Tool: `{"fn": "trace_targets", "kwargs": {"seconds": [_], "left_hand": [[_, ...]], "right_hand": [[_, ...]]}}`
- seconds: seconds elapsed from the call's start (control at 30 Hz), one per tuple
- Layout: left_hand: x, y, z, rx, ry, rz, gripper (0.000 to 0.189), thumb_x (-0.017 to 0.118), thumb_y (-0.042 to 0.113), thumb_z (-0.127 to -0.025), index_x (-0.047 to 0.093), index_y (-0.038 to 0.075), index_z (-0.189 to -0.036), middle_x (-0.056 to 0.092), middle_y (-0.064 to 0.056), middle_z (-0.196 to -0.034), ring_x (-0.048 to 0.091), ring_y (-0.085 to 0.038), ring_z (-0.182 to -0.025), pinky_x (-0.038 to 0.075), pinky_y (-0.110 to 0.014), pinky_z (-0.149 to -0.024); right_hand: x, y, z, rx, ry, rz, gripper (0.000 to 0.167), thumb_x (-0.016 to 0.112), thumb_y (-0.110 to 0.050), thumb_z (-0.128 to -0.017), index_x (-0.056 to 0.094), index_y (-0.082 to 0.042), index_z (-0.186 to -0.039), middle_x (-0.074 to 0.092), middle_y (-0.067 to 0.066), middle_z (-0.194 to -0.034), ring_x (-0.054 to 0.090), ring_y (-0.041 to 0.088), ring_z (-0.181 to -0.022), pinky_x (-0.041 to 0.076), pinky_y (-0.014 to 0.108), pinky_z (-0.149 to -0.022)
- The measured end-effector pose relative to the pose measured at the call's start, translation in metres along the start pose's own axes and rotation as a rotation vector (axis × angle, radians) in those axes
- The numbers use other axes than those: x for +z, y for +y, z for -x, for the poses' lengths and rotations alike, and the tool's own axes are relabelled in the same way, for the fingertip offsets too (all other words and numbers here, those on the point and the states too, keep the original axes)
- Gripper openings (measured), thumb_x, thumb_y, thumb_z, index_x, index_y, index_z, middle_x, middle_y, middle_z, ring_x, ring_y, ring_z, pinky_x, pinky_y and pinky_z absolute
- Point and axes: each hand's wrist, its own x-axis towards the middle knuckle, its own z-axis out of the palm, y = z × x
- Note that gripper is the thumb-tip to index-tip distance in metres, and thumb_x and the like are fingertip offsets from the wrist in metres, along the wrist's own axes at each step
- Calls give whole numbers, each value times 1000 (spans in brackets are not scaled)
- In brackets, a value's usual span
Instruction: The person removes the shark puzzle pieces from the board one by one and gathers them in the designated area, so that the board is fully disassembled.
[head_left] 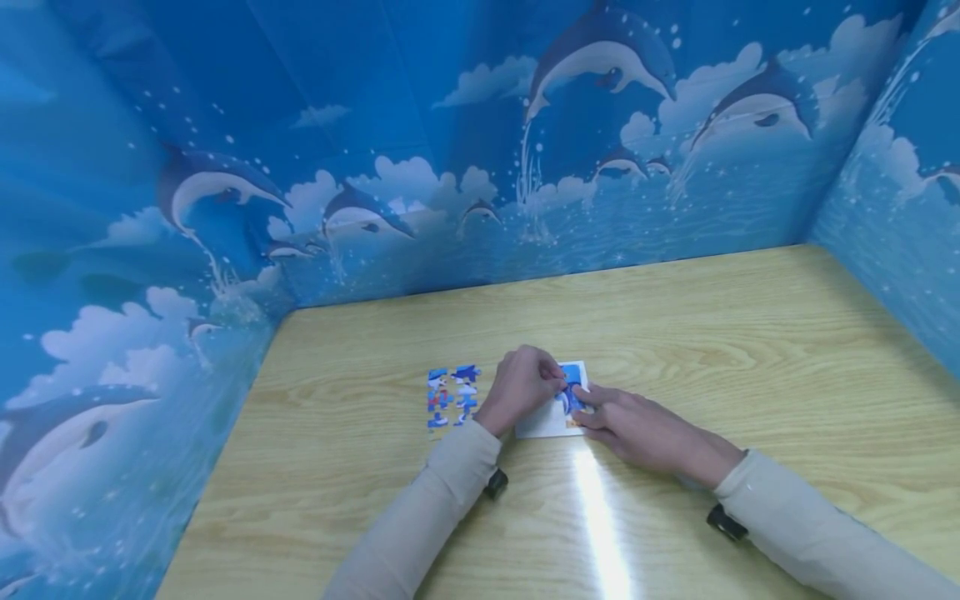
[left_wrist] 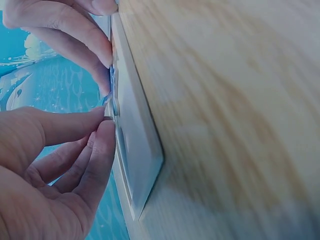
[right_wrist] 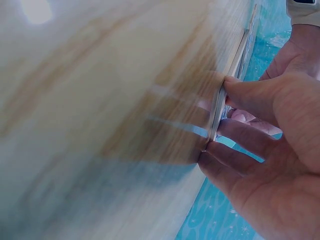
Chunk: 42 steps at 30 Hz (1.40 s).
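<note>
A white puzzle board lies flat on the table, with joined blue picture pieces along its right side. My left hand is over the board's upper middle, its thumb and index finger pinching a small puzzle piece at the surface. Most of that piece is hidden by the fingertips. At the board's right edge, my right hand rests with fairly straight fingers touching the edge and the fitted pieces. The thumb of the right hand touches the board's rim in the right wrist view.
Left of the board lies a group of loose puzzle pieces, set out in columns on the wood-grain table. A blue dolphin-print backdrop stands along the back and both sides. Glare streaks the table in front of the board.
</note>
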Motion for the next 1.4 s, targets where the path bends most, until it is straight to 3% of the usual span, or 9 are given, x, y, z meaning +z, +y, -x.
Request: {"fn": "trace_targets", "kwargs": {"seconds": [0.43, 0.63, 0.83, 1.0, 1.4], "left_hand": [[-14, -4, 5, -42, 21, 28, 5, 82, 12, -85, 77, 13, -86, 70, 5, -77, 63, -8, -70, 53, -22, -64], [-28, -15, 9, -74, 31, 49, 5, 82, 12, -85, 77, 12, -86, 69, 4, -77, 63, -10, -71, 53, -24, -64], [-43, -29, 13, -54, 74, 29, 5, 81, 14, -86, 78, 11, -85, 71, 2, -77, 65, -11, -71, 53, -26, -64], [-52, -38, 15, -113, 70, 29, 5, 81, 17, -87, 77, 13, -87, 70, 3, -79, 65, -12, -73, 54, -28, -65], [-65, -53, 22, -176, 98, 1, 7, 82, 14, -85, 77, 11, -89, 71, 1, -81, 65, -14, -74, 56, -31, -69]], "right_hand": [[0, 0, 0, 0, 3, 15, 30, 65, -11, -99, 66, -1, -127, 48, 25, -147, 48, 45, -134, 45, 55, -103], [0, -1, 0, 16, 4, 5, 31, 64, -13, -100, 66, -2, -128, 47, 25, -148, 47, 44, -134, 44, 55, -104], [2, -1, -1, 25, 2, -12, 31, 63, -15, -100, 65, -1, -128, 45, 25, -149, 46, 44, -135, 43, 55, -104], [2, 0, -1, 22, 3, -16, 31, 63, -14, -101, 65, -1, -128, 45, 26, -149, 46, 45, -135, 42, 55, -104], [1, -1, 1, -1, 26, -21, 30, 64, -12, -100, 66, 0, -127, 46, 28, -148, 47, 45, -135, 43, 54, -104]]}}
